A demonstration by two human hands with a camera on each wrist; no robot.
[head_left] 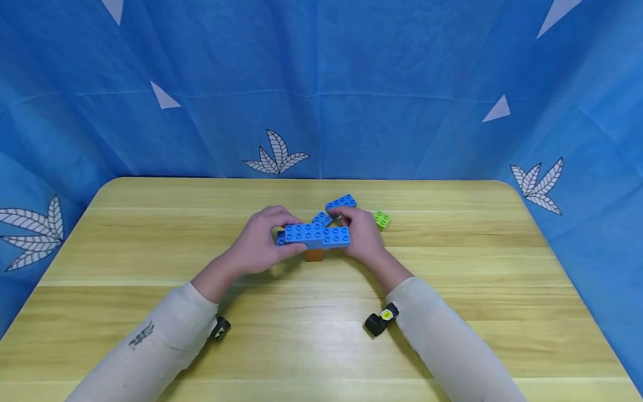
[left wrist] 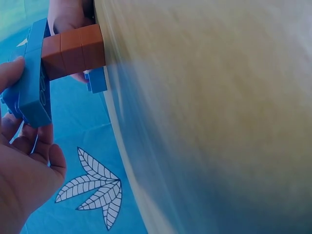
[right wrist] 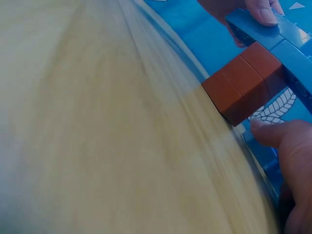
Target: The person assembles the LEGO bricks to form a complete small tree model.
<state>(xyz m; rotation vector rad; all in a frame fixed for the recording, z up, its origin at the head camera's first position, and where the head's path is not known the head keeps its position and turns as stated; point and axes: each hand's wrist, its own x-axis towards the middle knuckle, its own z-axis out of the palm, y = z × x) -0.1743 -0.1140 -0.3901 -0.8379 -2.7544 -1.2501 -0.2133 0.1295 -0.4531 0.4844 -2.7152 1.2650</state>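
Note:
My left hand (head_left: 258, 240) grips the left part of a joined layer of blue bricks (head_left: 303, 233), thumb along the near side and fingers behind. Beneath the middle of that layer stands a column of several brown bricks (left wrist: 73, 51), upright on the table. My right hand (head_left: 363, 234) is behind the layer's right end, its fingers bent beside a loose blue brick (head_left: 321, 219). In the right wrist view the right thumb lies close over a blue brick (right wrist: 263, 151); I cannot tell whether it is pinched.
Another loose blue brick (head_left: 341, 201) lies just beyond the right fingers. A lime green brick (head_left: 382, 220) sits to the right of that hand. The wooden table (head_left: 452, 234) ends at a blue curtain (head_left: 402, 111) with leaf prints. Black wrist cameras are strapped to both sleeves.

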